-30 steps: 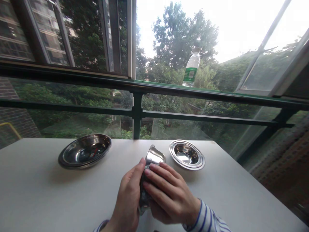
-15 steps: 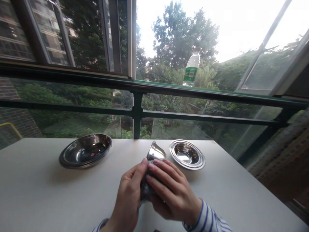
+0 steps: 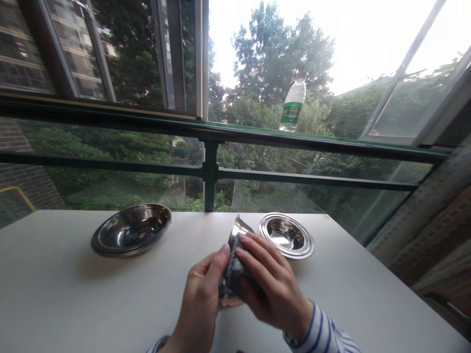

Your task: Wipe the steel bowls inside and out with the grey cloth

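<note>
My left hand (image 3: pixel 202 291) is closed around the side of a small shiny metal bowl (image 3: pixel 241 226), held tilted above the table. The bowl's rim flares at the far end, and its middle is covered. My right hand (image 3: pixel 270 279) presses a dark grey, textured cloth (image 3: pixel 234 267) against the bowl, with fingers bent over it. The cloth is partly hidden under the fingers and slightly blurred.
A wide metal basin (image 3: pixel 110 238) with a small label inside stands at the left on the white table (image 3: pixel 147 304). Right of my hands are nested metal bowls (image 3: pixel 309 242). A green-labelled plastic bottle (image 3: pixel 292 110) stands at the dark railing (image 3: pixel 250 133).
My right hand has slid slightly up and right with the cloth, covering more of the bowl's far end. Shiny metal now shows at the near end, below the cloth.
</note>
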The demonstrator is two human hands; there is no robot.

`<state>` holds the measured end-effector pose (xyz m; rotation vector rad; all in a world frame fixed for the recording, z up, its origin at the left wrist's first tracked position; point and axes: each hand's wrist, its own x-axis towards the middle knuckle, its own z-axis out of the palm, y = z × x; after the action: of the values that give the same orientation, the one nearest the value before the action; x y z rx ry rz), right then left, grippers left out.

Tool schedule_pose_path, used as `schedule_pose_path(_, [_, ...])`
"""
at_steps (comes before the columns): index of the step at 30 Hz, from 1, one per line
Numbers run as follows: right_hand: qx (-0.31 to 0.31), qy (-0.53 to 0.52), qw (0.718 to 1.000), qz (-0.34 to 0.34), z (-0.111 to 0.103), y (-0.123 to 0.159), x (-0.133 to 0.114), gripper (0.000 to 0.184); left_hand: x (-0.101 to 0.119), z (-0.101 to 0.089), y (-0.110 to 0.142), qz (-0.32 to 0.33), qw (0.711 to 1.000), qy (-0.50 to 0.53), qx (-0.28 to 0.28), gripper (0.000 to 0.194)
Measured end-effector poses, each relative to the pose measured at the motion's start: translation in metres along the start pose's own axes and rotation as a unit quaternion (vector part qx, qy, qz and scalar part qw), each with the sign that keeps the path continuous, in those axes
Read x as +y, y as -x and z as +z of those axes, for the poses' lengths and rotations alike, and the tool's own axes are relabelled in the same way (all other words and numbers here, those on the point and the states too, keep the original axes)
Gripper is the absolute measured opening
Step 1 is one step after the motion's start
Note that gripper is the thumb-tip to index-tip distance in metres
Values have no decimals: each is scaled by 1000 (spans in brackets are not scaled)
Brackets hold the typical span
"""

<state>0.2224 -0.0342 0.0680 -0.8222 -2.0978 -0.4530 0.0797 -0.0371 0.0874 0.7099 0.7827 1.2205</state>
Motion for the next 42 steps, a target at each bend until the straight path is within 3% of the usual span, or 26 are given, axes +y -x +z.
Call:
schedule_pose_path(2, [7, -21, 998, 66, -2, 0, 6, 40, -2, 3, 3, -15, 1000, -8, 11, 27])
schedule_pose_path(4, [10, -29, 996, 88, -2, 0, 8, 39, -2, 5, 4, -23, 1000, -6, 19, 27])
schedule_pose_path(6, [12, -21, 998, 50, 0, 0, 4, 40, -1, 4, 2, -20, 1000, 11, 16, 24])
schedule_pose_path(9, [8, -3, 998, -58, 4, 2, -5, 40, 2, -1, -3, -3, 999, 52, 14, 20])
schedule_pose_path(13, [-11, 22, 990, -138, 5, 2, -9, 38, 4, -4, -7, -35, 996, 83, -3, 22])
schedule_pose_path(15, [-8, 24, 992, -126, 3, 1, -5, 38, 3, -2, -6, -33, 996, 79, -7, 21])
schedule_pose_path(19, [9, -11, 1000, 17, -2, 1, 5, 39, -1, 1, -3, -40, 998, 54, -20, 26])
schedule_pose_path(21, [14, -22, 998, 54, -1, 1, 5, 39, -1, 1, -2, -45, 998, 37, -19, 28])
schedule_pose_path(23, [22, -17, 999, 16, 1, 3, 2, 39, -1, 0, -3, -34, 999, 38, -15, 25])
schedule_pose_path(26, [20, 7, 995, -99, 6, 5, -4, 38, 1, -2, -5, -2, 999, 53, 2, 20])
schedule_pose_path(28, [18, 23, 991, -130, 7, 6, -5, 39, 2, -2, -5, 10, 999, 51, 12, 21])
schedule_pose_path(34, [21, 24, 999, 7, 2, 4, 2, 42, -1, -1, -3, -23, 1000, 10, -15, 25])
schedule_pose_path(39, [0, 34, 994, -107, 2, 4, -5, 39, -5, -3, -4, 9, 999, 15, 36, 32])
schedule_pose_path(42, [-7, 39, 998, -46, -1, 2, -3, 40, -8, -1, -1, -3, 1000, 9, 25, 33])
